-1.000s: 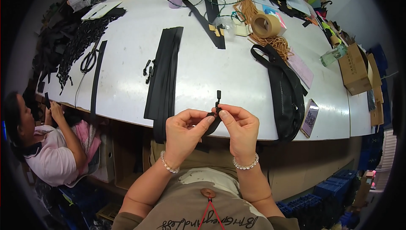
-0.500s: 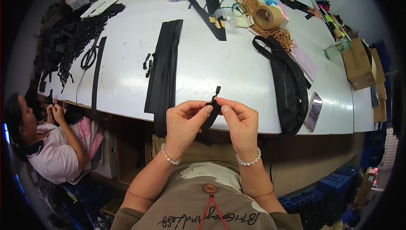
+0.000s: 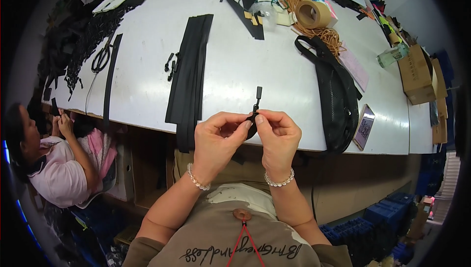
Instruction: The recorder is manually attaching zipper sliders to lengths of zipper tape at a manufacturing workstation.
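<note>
Just over the table's front edge, my left hand [image 3: 218,142] and my right hand [image 3: 280,139] meet, thumbs and fingers pinched together on a black zipper strip [image 3: 252,130]. A zipper slider with a long black pull [image 3: 258,93] sticks up beyond my fingertips, pointing away from me. My fingers cover most of the slider and the end of the strip. A stack of long black zipper strips [image 3: 190,66] lies left of my hands, its near ends hanging over the edge. Several loose black sliders with pulls [image 3: 170,66] lie beside that stack.
On the right lie a black bag [image 3: 336,95] and a phone [image 3: 363,127]. Farther back are a tape roll [image 3: 313,14], brown cords [image 3: 327,40] and a glass bottle [image 3: 392,55]. Scissors [image 3: 101,58] and a black heap [image 3: 93,36] lie left, near a seated person [image 3: 64,169].
My hands have drawn closer together, the right one turning inward. The slider's pull has moved slightly farther away and now stands more upright. Less of the strip shows below my fingers.
</note>
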`<state>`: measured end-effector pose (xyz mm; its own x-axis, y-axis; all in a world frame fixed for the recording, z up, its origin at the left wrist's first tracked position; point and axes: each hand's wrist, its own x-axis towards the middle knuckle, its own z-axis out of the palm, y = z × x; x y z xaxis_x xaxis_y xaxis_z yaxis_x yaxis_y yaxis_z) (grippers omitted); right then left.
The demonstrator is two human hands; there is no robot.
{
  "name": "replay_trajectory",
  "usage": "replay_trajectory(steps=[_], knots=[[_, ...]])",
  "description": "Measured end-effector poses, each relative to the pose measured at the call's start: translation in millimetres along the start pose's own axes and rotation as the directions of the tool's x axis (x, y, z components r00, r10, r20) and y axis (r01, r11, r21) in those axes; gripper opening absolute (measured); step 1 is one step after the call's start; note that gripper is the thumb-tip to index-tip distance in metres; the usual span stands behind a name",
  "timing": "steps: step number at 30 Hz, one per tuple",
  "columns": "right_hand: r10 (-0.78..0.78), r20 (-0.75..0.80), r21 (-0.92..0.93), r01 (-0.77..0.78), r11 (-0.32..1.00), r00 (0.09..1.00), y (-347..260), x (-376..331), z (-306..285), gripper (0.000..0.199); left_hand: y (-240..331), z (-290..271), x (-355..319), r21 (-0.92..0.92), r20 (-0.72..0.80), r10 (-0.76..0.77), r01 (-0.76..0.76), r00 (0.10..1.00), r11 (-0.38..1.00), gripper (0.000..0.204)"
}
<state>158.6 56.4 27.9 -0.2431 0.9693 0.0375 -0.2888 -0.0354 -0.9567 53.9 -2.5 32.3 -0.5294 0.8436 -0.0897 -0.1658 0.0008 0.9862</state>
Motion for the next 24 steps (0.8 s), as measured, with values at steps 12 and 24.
replay_trajectory(steps=[12,24], knots=[[-0.064,-0.006,0.031,0.064,0.997,0.998,0.6,-3.8,-0.3,0.009,3.6,3.0,-5.6,0.065,-0.005,0.023,-0.022,1.0,0.998,0.011],[-0.049,0.017,-0.031,0.049,0.998,0.999,-5.8,-3.1,0.1,0.012,-0.2,5.1,-7.4,-0.021,0.018,0.0,0.001,1.0,1.0,0.01]])
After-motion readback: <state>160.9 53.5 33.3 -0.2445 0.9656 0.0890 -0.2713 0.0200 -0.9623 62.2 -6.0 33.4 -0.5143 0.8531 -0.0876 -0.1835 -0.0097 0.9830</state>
